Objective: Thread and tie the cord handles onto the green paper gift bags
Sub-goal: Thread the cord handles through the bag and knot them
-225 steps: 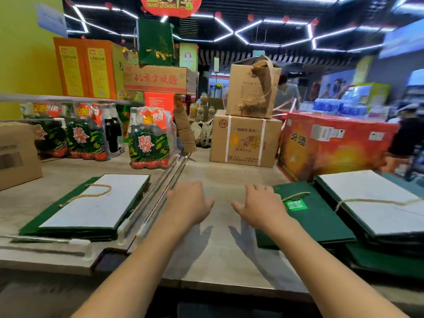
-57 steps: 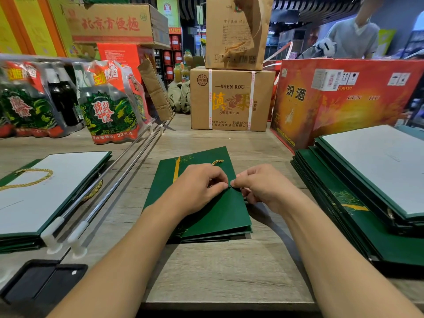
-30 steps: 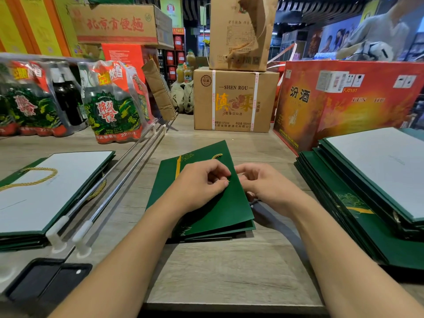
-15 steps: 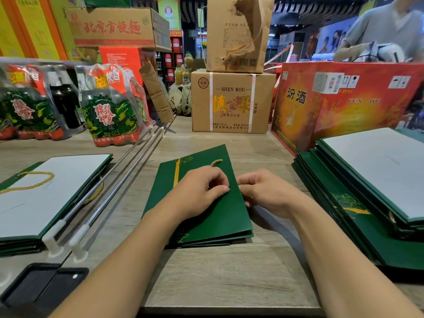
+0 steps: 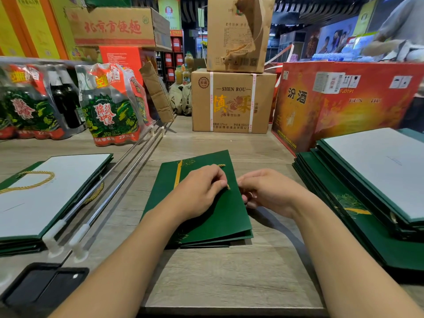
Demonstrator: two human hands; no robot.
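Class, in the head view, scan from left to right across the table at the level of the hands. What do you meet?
Left stack of bags → metal rods → left hand pinching the cord → right hand → right stack of bags.

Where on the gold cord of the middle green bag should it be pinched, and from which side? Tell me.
Pinch the gold cord at its short free tip, which pokes out at the left hand's fingertips on the green bag. Probably come from the right, where the right hand sits; the left hand covers most of the rest.
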